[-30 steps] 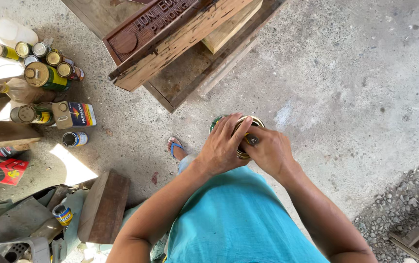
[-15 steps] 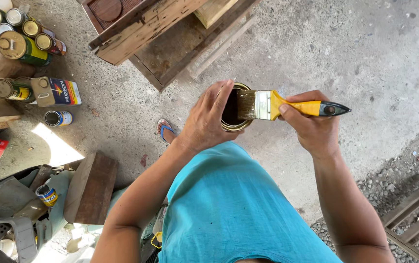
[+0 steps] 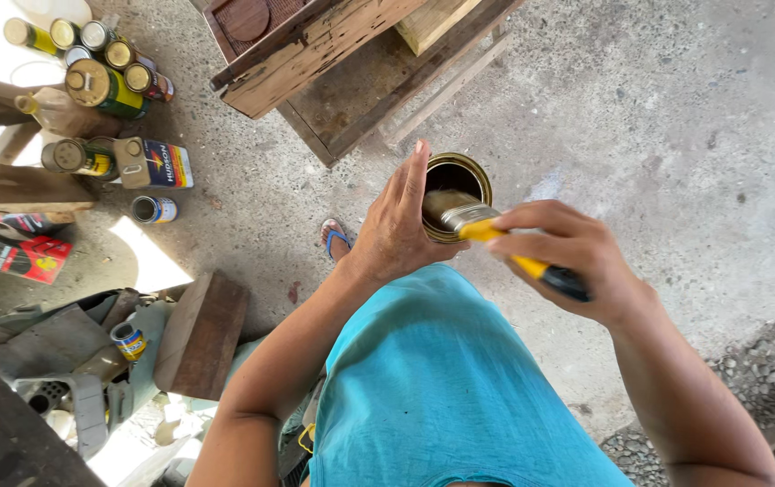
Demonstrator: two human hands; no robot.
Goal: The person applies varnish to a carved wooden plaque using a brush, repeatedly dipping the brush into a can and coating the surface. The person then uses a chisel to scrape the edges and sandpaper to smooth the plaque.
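Note:
My left hand (image 3: pixel 398 225) grips the side of an open round tin can (image 3: pixel 459 171) held above the concrete floor, fingers stretched up along its wall. In my right hand (image 3: pixel 563 252) is a paintbrush (image 3: pixel 495 239) with a yellow and black handle. Its metal ferrule and bristles lie across the can's rim, the bristles pointing into the dark inside. Below both hands is my turquoise shirt.
A wooden frame of planks (image 3: pixel 333 54) lies on the floor ahead. Several tins and bottles (image 3: pixel 99 86) stand at the upper left, with a small can (image 3: pixel 153 209) nearby. A wood block (image 3: pixel 200 334) and clutter sit lower left. One foot in a sandal (image 3: pixel 337 239) shows beside the can.
The brush has swung from pointing sideways to the right across the can to lying angled down toward me, bristles on the rim. The can stays in my left hand.

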